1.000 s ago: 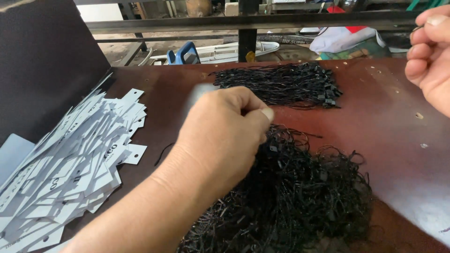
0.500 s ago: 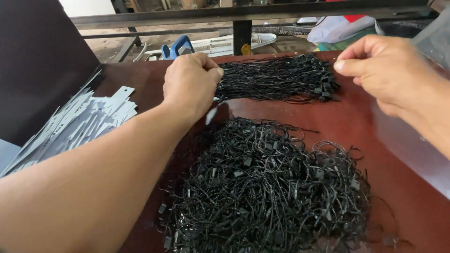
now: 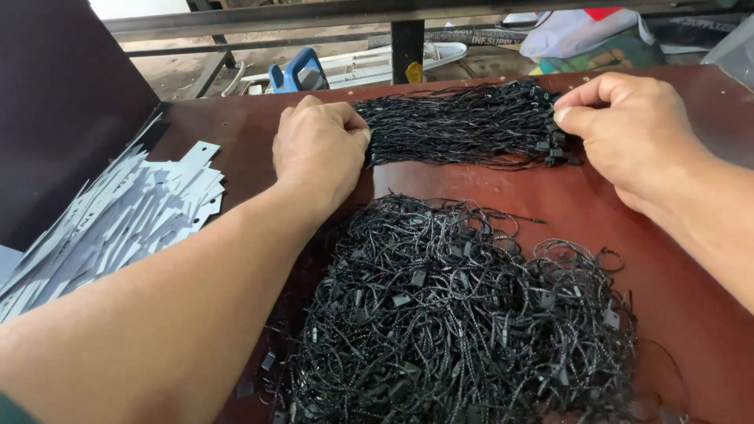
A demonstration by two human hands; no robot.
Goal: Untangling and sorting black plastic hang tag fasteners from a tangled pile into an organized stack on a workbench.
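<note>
Straightened bundle of black tag strings (image 3: pixel 459 126) laid across the far bench (image 3: pixel 675 228), long axis left to right, left hand (image 3: pixel 318 153) closed on its loose end, right hand (image 3: pixel 620 126) pinching the plastic-lock end, tangled pile (image 3: pixel 463 314) lying nearer.

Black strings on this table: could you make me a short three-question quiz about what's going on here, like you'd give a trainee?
1. True or false: the left hand grips one end of the straightened bundle of black strings.
2. Which lies nearer the camera? A) the straightened bundle B) the tangled pile of black strings C) the blue object
3. Fill in: the stack of pale paper tags lies on the person's ____ side of the brown table.

Key: 1 true; 2 B; 3 left. The right hand pinches the bundle's other end.
</note>
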